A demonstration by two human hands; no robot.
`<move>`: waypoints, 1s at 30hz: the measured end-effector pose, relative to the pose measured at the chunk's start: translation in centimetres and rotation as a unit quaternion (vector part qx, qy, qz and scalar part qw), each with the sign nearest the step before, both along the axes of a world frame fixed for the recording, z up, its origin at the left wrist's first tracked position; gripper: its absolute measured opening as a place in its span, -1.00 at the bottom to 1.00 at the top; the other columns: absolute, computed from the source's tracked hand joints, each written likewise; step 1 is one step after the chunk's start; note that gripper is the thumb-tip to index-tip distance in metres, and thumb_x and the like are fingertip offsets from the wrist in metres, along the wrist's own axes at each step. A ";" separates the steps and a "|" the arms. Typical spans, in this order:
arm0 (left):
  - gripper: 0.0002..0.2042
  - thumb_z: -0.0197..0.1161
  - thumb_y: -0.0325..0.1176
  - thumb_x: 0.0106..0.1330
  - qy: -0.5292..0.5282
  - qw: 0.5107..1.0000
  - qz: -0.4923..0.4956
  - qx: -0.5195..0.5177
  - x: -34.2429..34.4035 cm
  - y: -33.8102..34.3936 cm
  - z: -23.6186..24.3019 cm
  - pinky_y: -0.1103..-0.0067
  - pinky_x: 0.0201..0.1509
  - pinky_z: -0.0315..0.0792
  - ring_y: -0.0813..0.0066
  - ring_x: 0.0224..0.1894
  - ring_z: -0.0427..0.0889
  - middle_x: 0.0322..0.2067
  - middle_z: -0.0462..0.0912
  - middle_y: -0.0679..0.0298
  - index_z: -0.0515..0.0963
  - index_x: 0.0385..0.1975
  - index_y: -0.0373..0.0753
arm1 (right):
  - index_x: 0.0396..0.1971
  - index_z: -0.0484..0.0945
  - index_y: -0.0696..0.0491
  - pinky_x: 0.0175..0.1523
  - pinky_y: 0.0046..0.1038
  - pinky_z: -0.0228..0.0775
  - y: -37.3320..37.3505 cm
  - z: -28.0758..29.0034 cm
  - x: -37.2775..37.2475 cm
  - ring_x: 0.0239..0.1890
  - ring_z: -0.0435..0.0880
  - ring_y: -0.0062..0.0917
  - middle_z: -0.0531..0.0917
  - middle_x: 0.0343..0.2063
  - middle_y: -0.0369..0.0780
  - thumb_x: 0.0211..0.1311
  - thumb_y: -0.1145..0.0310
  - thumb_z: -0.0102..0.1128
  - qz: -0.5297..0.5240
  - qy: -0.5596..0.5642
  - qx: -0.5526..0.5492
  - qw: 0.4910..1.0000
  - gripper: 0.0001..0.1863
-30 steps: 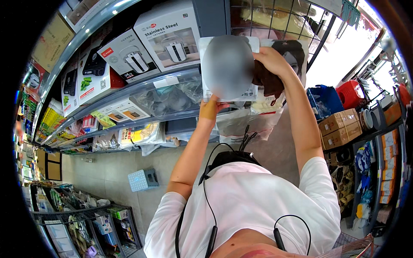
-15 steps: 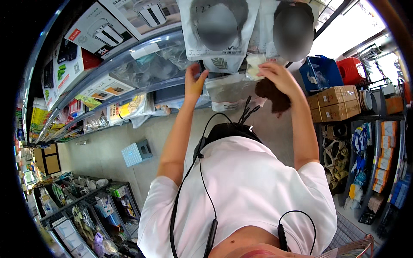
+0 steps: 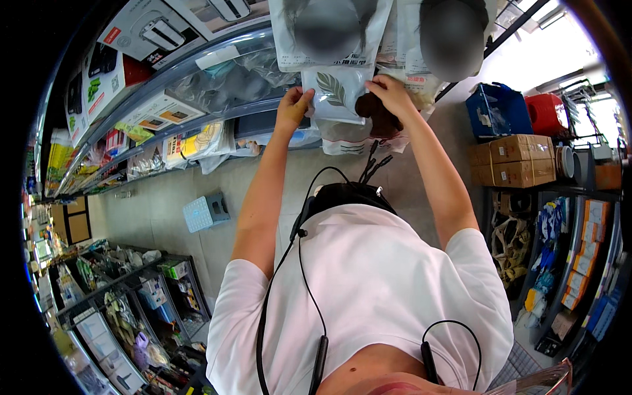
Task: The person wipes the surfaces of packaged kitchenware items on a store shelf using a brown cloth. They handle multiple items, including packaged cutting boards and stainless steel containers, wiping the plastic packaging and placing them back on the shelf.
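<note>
A white flat packet with a grey-green leaf print hangs in front of the shelf. My left hand pinches its left edge between thumb and fingers. At its upper right edge my right hand is closed on it, fingertips at the rim. Beneath the right hand and against the packet hangs a dark brown, soft-looking thing; what holds it there is hidden. Larger white bags with dark round contents, a left one and a right one, hang above. A clear plastic bag shows below the packet.
Shelves at left carry boxed goods, clear bags and a yellow packet. A light blue step stool stands on the floor. To the right are a blue basket, cartons and stocked racks. Another rack fills the lower left.
My right hand has moved left with the brown thing, from the right bag to the leaf-printed packet. My left hand, earlier apart from it, now grips its edge. The packet shows more fully.
</note>
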State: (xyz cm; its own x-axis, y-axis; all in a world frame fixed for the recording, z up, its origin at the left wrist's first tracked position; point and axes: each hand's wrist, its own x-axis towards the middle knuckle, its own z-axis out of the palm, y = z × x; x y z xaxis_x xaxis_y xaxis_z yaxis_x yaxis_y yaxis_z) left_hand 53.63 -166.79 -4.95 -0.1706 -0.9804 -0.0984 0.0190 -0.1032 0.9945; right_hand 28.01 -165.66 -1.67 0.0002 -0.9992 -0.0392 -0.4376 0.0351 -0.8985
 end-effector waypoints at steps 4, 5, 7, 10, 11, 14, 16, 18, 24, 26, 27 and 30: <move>-0.84 0.19 -0.23 0.16 0.051 0.998 -0.013 0.033 0.2 2.0 3.7 0.78 -0.49 0.17 0.79 -0.54 0.33 -0.57 0.45 0.49 0.46 -0.45 -0.17 | -0.43 0.49 0.11 -0.32 -0.67 0.20 1.5 3.7 -0.3 -0.46 0.35 -0.72 0.45 -0.57 -0.38 0.06 0.13 0.14 0.017 -0.103 0.061 0.993 -0.69; -0.86 0.18 -0.24 0.16 0.059 0.998 -0.014 0.021 -0.1 2.4 4.8 0.79 -0.50 0.15 0.81 -0.55 0.31 -0.58 0.43 0.52 0.45 -0.46 -0.15 | -0.44 0.48 0.10 -0.33 -0.70 0.18 1.6 4.1 -0.5 -0.46 0.34 -0.76 0.44 -0.57 -0.41 0.08 0.16 0.13 0.026 -0.128 0.060 0.990 -0.72; -0.86 0.18 -0.24 0.16 0.074 0.997 -0.014 -0.006 -0.4 2.7 5.3 0.79 -0.50 0.13 0.82 -0.55 0.31 -0.58 0.43 0.52 0.45 -0.46 -0.15 | -0.44 0.48 0.09 -0.34 -0.72 0.16 1.7 4.3 -0.9 -0.46 0.33 -0.80 0.42 -0.57 -0.45 0.11 0.21 0.11 0.048 -0.146 0.064 0.986 -0.77; -0.85 0.18 -0.24 0.16 0.056 0.998 -0.030 -0.007 0.2 3.1 3.5 0.79 -0.49 0.14 0.81 -0.54 0.31 -0.58 0.43 0.53 0.44 -0.46 -0.15 | -0.44 0.47 0.08 -0.34 -0.72 0.16 2.1 4.0 -1.4 -0.46 0.33 -0.81 0.42 -0.56 -0.46 0.12 0.22 0.10 0.087 -0.101 0.087 0.987 -0.78; -0.85 0.18 -0.24 0.16 0.044 0.998 -0.037 0.000 0.5 3.4 2.2 0.79 -0.48 0.15 0.81 -0.54 0.31 -0.57 0.43 0.53 0.44 -0.47 -0.15 | -0.43 0.48 0.08 -0.33 -0.72 0.16 2.4 3.6 -1.4 -0.45 0.34 -0.81 0.43 -0.56 -0.46 0.12 0.23 0.10 0.101 -0.070 0.100 0.987 -0.79; -0.85 0.18 -0.24 0.17 0.060 0.998 0.003 0.017 -0.4 5.8 -0.5 0.78 -0.46 0.18 0.80 -0.53 0.32 -0.57 0.43 0.52 0.43 -0.49 -0.15 | -0.50 0.43 0.14 -0.38 -0.64 0.15 2.7 0.6 -1.7 -0.52 0.32 -0.72 0.44 -0.62 -0.38 0.11 0.19 0.09 0.118 -0.062 0.091 0.987 -0.72; -0.84 0.17 -0.23 0.17 0.063 0.997 0.020 0.030 -0.7 7.2 -1.7 0.77 -0.43 0.21 0.78 -0.51 0.34 -0.56 0.44 0.51 0.42 -0.49 -0.15 | -0.48 0.43 0.14 -0.38 -0.64 0.16 3.2 0.0 -1.7 -0.51 0.32 -0.72 0.45 -0.61 -0.37 0.11 0.20 0.09 0.141 -0.058 0.096 0.984 -0.73; -0.84 0.17 -0.23 0.18 0.046 0.997 0.039 0.055 -0.8 8.6 -2.6 0.77 -0.42 0.21 0.78 -0.50 0.35 -0.56 0.44 0.51 0.42 -0.49 -0.15 | -0.46 0.44 0.16 -0.36 -0.64 0.17 3.1 -1.2 -1.8 -0.51 0.33 -0.73 0.46 -0.61 -0.37 0.11 0.22 0.09 0.156 -0.054 0.106 0.981 -0.74; -0.78 0.15 -0.18 0.18 0.044 0.994 0.047 0.090 0.0 11.2 -4.4 0.70 -0.32 0.27 0.70 -0.40 0.39 -0.45 0.47 0.45 0.44 -0.28 -0.14 | -0.46 0.44 0.15 -0.37 -0.65 0.16 4.2 -2.1 -1.1 -0.50 0.32 -0.74 0.43 -0.61 -0.39 0.10 0.22 0.09 0.178 -0.053 0.139 0.973 -0.74; -0.70 0.17 -0.19 0.16 0.042 0.993 0.061 0.092 0.5 12.1 -4.9 0.68 -0.28 0.29 0.64 -0.33 0.41 -0.36 0.47 0.39 0.39 -0.18 -0.17 | -0.47 0.44 0.15 -0.37 -0.65 0.16 4.7 -2.1 -0.5 -0.51 0.31 -0.74 0.42 -0.61 -0.39 0.09 0.22 0.10 0.164 -0.055 0.141 0.975 -0.74; -0.65 0.20 -0.19 0.14 0.038 0.992 0.079 0.087 0.6 12.5 -4.5 0.66 -0.26 0.31 0.60 -0.29 0.42 -0.30 0.47 0.35 0.36 -0.13 -0.19 | -0.47 0.44 0.14 -0.37 -0.65 0.16 4.8 -1.9 -0.2 -0.51 0.31 -0.74 0.42 -0.62 -0.40 0.09 0.23 0.10 0.159 -0.051 0.140 0.976 -0.75; -0.53 0.23 -0.21 0.11 0.014 0.995 0.096 0.023 1.6 12.6 -4.8 0.60 -0.15 0.33 0.44 -0.12 0.40 -0.12 0.41 0.23 0.26 -0.02 -0.22 | -0.48 0.43 0.14 -0.37 -0.64 0.16 5.0 -1.0 0.9 -0.51 0.31 -0.73 0.41 -0.63 -0.40 0.09 0.23 0.10 0.144 -0.042 0.121 0.981 -0.75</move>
State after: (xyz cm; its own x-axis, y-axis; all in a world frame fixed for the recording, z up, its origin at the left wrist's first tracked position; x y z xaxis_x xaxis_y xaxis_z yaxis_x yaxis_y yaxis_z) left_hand 55.22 -154.19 -9.77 0.0155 -0.9897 -0.1423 0.0711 -0.1408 0.9875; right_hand 28.94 -160.64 -2.62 0.2939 -0.9190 -0.2629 -0.3863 0.1374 -0.9121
